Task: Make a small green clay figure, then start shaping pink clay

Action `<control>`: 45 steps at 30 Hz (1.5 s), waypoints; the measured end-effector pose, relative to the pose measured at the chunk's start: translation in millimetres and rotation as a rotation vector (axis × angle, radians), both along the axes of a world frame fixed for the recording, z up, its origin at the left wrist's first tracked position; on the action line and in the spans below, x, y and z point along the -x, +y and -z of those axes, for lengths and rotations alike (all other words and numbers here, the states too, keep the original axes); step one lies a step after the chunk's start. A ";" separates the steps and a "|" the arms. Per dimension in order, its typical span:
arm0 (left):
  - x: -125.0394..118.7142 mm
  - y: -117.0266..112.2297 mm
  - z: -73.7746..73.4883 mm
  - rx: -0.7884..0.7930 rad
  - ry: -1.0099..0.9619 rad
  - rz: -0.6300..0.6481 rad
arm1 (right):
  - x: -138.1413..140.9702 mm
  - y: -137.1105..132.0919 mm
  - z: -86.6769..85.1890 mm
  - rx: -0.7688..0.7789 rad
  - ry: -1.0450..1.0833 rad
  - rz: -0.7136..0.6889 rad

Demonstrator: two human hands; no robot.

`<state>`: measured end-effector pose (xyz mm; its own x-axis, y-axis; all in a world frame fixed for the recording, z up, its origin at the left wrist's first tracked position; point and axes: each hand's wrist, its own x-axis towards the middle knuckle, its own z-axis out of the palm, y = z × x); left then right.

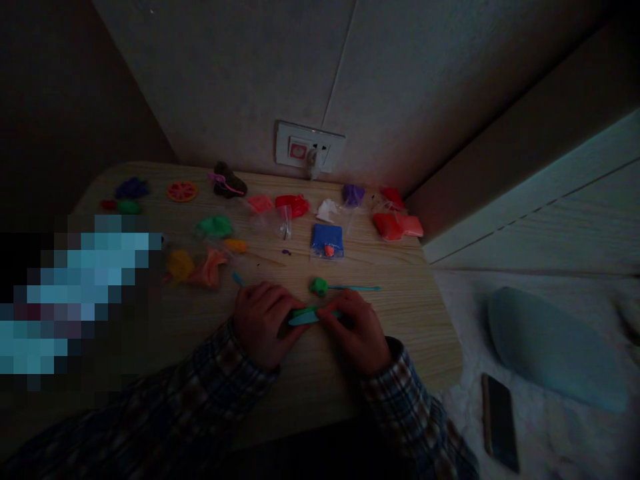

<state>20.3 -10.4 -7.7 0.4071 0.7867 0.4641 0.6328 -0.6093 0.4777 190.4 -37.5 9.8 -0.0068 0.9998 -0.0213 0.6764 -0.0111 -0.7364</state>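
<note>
My left hand (263, 320) and my right hand (355, 328) rest close together on the wooden table (400, 333) near its front edge. Between them lies a flat green piece of clay (300, 312) with a light teal plastic modelling tool (313, 318) across it. Both hands have their fingers curled in on this clay and tool; the right fingers pinch the tool's end, the left holds the clay. Just beyond the hands sits a small green clay lump (318, 287) beside another thin teal tool (357, 289).
Several clay pieces and small bags lie across the table: blue bag (327, 240), red packs (397, 225), red clay (293, 203), green lump (215, 225), orange pieces (207, 267), dark figure (229, 181). A wall socket (309, 145) is behind. A phone (499, 420) and a pillow (550, 347) lie at right.
</note>
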 end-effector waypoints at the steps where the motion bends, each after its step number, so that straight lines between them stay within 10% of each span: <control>1: 0.4 -0.2 0.2 0.008 -0.001 0.002 | 0.3 -0.1 0.0 0.004 -0.006 0.006; 45: -4.0 -0.9 -2.8 0.049 -0.006 0.000 | -8.0 3.7 -5.5 0.058 -0.014 -0.009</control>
<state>24.3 -11.3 -4.9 0.4043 0.8087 0.4272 0.6297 -0.5849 0.5112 198.4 -33.8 15.3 -0.0150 0.9967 -0.0799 0.6869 -0.0477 -0.7252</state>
